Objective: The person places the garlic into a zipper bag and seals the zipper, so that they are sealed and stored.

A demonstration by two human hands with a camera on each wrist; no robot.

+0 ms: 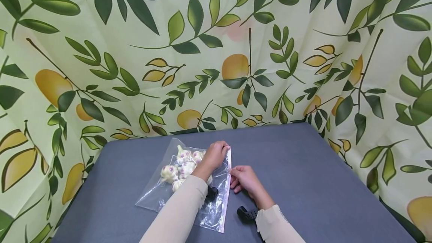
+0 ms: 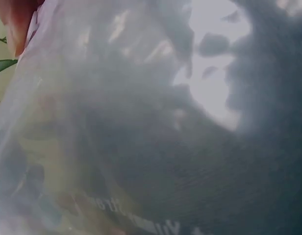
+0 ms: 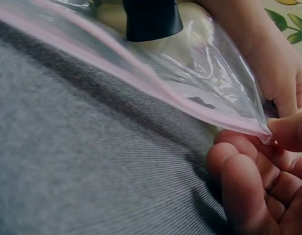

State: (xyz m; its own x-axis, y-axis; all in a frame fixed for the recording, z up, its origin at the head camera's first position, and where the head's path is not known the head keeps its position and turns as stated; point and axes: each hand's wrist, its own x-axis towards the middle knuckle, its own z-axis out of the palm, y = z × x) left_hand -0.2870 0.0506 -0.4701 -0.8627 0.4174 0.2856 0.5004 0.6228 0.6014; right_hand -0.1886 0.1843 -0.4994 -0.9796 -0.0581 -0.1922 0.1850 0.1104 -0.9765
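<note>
I see a clear zip bag (image 1: 216,201) of garlic bulbs (image 1: 179,164) lying flat on the grey worktop (image 1: 320,183). My left hand (image 1: 216,156) pinches the bag's pink seal strip (image 1: 229,183) at its far end; my right hand (image 1: 243,179) pinches the strip nearer me.

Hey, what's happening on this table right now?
A person is working on a clear zip bag of garlic bulbs lying on a grey table. The left hand rests on the bag near its pink zip strip, and the right hand pinches that strip between its fingers.
</note>
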